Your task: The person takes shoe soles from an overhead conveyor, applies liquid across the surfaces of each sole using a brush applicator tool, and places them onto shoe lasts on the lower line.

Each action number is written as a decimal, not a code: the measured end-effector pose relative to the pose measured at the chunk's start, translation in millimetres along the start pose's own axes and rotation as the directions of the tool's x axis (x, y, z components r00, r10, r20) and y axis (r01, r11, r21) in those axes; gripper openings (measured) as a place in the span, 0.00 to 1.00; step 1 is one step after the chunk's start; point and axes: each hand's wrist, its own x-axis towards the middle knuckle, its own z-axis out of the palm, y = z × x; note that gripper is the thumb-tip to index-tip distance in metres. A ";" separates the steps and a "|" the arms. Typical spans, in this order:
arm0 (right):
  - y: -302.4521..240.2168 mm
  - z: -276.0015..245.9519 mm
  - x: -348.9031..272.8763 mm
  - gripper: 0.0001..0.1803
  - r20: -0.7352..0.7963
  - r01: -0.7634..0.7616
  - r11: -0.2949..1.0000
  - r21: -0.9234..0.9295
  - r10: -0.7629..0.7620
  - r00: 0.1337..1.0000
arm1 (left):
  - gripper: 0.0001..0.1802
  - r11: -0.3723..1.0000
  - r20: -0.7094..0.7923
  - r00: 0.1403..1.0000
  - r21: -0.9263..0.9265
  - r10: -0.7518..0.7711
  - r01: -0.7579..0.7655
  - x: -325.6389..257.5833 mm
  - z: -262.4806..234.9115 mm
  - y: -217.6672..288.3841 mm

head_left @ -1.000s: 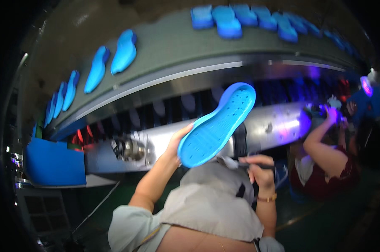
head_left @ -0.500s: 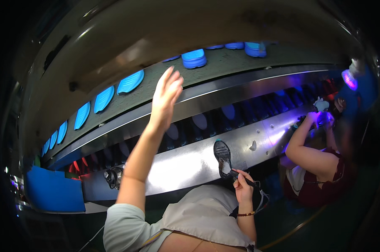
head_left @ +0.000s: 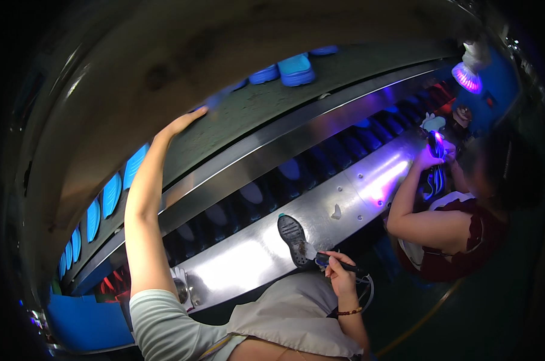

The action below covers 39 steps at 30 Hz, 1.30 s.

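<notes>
while my right hand [head_left: 342,278] curls closed round a slim black-handled brush [head_left: 323,259], a long black treaded sole [head_left: 291,230] slants leftward, my left hand [head_left: 182,124] unclear in its grip.

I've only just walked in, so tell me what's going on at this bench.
The person's left hand is stretched over the belt, its fingers by a blurred blue piece; whether they touch it is unclear. The right hand holds a brush-like tool, its pale tip at a dark sole lying on the metal bench. To the right, a co-worker holds something hard to make out.
</notes>
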 end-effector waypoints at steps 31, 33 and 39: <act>-16.0 28.2 36.7 0.11 0.290 0.047 0.995 -0.090 -0.019 0.957 | 0.12 0.369 -0.568 0.634 -0.823 -0.525 -0.432 -256.8 53.5 69.5; -24.8 35.3 39.0 0.11 0.309 0.048 0.997 -0.064 -0.026 0.951 | 0.25 -0.100 -0.040 0.885 -0.990 -0.464 -0.098 -279.8 45.6 69.5; -53.2 66.4 24.3 0.13 0.448 0.064 0.997 0.048 -0.079 0.891 | 0.44 -0.619 0.138 0.988 -0.771 0.074 0.154 -357.3 73.5 59.6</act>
